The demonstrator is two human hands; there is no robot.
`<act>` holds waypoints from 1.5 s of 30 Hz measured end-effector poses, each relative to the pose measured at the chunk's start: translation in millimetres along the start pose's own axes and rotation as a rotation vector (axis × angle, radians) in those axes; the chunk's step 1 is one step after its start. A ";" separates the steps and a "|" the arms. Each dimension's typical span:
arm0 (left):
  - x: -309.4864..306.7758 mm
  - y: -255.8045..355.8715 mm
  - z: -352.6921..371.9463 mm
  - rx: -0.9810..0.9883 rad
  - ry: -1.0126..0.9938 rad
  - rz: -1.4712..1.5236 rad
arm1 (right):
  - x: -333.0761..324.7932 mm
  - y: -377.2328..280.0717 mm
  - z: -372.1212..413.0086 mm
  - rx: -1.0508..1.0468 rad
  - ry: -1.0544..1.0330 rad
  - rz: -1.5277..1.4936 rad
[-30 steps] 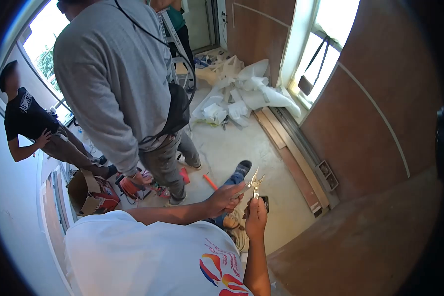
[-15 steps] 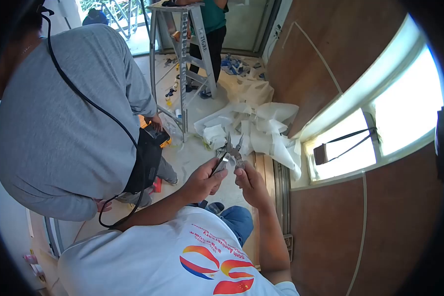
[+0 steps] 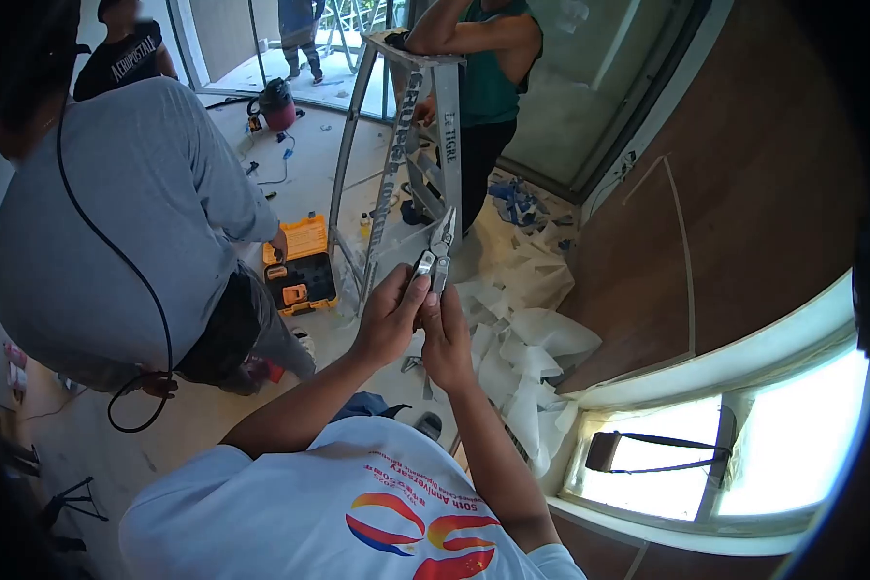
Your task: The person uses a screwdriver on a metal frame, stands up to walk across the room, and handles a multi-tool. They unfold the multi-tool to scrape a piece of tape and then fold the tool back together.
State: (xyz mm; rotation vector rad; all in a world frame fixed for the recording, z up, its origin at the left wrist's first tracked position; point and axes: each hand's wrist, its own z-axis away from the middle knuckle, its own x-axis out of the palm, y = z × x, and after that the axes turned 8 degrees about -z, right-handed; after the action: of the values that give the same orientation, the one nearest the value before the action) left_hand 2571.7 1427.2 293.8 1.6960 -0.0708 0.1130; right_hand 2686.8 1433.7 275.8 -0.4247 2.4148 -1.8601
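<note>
A silver multi-tool [image 3: 439, 257] with plier jaws is held up in front of my chest, its jaws together and pointing away from me. My left hand [image 3: 389, 319] is closed around one handle, with the thumb lying along it. My right hand [image 3: 446, 343] grips the lower end of the other handle, its thumb beside the left one. Part of both handles is hidden by my fingers.
A metal stepladder [image 3: 447, 126] stands ahead, with a person in a green top [image 3: 498, 58] leaning on it. A person in grey [image 3: 116, 193] bends at left near an open orange toolbox [image 3: 304, 237]. Crumpled white sheeting [image 3: 541, 338] lies right of my hands; a vacuum [image 3: 278, 104] stands farther back.
The multi-tool's jaws and handles were spread apart and are now together. My hands have come closer to each other. The view has swung, showing more of the toolbox and the room behind.
</note>
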 end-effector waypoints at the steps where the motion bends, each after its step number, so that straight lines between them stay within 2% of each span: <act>1: 5.5 -4.5 -10.3 0.043 -0.015 -0.094 | -23.3 8.6 -8.4 -0.002 -0.058 0.102; 4: 11.4 -25.4 -32.5 -0.041 0.031 -0.146 | -79.8 24.2 -47.8 0.101 -0.235 0.124; 5: 13.1 -25.4 -33.2 -0.131 0.031 0.096 | -88.2 21.3 -60.8 0.127 -0.216 0.014; 10: -8.9 -76.9 -50.8 -0.169 0.160 0.079 | -142.4 45.3 -166.6 0.202 -0.155 0.033; 13: -32.3 -101.6 -78.9 -0.208 0.215 -0.035 | -131.9 52.4 -238.8 0.203 -0.175 0.036; 16: -60.8 -80.0 -127.9 -0.310 0.145 -0.203 | -111.1 59.6 -306.6 0.181 -0.252 0.085; 17: -71.4 -81.7 -147.0 -0.286 0.125 -0.142 | -102.2 59.5 -340.9 0.150 -0.283 0.107; 19: -84.0 -69.3 -199.8 -0.315 0.133 -0.273 | -98.5 61.7 -416.0 -0.153 -0.312 0.389; 20: -96.5 -67.3 -231.4 -0.371 0.133 -0.332 | -86.7 29.6 -483.1 -0.238 -0.272 0.484; 21: -103.2 -68.6 -248.3 -0.326 0.098 -0.290 | -83.1 17.4 -519.7 -0.387 -0.222 0.621; 22: -107.8 -64.1 -266.9 -0.327 0.083 -0.298 | -77.3 -0.1 -551.6 -0.435 -0.278 0.645; 24: -116.2 -51.3 -300.1 -0.338 0.020 -0.248 | -77.5 19.1 -618.2 -0.829 -0.130 0.911; 25: -120.3 -50.0 -313.1 -0.332 0.008 -0.217 | -80.9 29.4 -636.2 -0.924 -0.109 1.002; 27: -126.3 -49.8 -336.3 -0.329 -0.026 -0.152 | -83.7 43.2 -649.6 -1.102 -0.069 1.191; 28: -127.8 -48.6 -343.2 -0.310 -0.050 -0.176 | -88.6 37.0 -644.7 -0.803 -0.149 1.028; 30: -133.8 -41.3 -362.8 -0.246 -0.085 -0.227 | -76.0 -15.9 -609.7 -0.245 -0.275 0.670; 32: -133.2 -26.9 -375.0 -0.275 -0.109 -0.167 | -77.0 -16.6 -581.1 -0.262 -0.383 0.417; 34: -136.3 -21.3 -389.4 -0.228 -0.139 -0.201 | -78.9 -7.3 -551.7 -0.185 -0.357 0.595; 38: -137.1 -19.5 -423.4 -0.087 -0.186 -0.178 | -78.4 13.8 -530.9 -0.356 -0.567 0.632; 41: -131.6 -9.9 -451.5 -0.323 -0.241 0.262 | -84.5 19.0 -561.0 -0.563 -0.596 0.728; 42: -132.5 -5.0 -464.3 -0.346 -0.266 0.287 | -87.6 20.2 -577.3 -0.664 -0.585 0.772; 43: -132.6 -0.7 -473.3 -0.376 -0.284 0.317 | -94.2 19.2 -598.9 -0.680 -0.552 0.821; 45: -126.4 -0.5 -486.0 -0.421 -0.291 0.369 | -94.2 12.0 -643.5 -0.856 -0.420 1.016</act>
State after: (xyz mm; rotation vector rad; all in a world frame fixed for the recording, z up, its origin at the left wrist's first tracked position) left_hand 2429.9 1906.7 339.4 1.2532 -0.5867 0.1165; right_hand 2635.5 2064.6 425.9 0.3322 2.2674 -0.2840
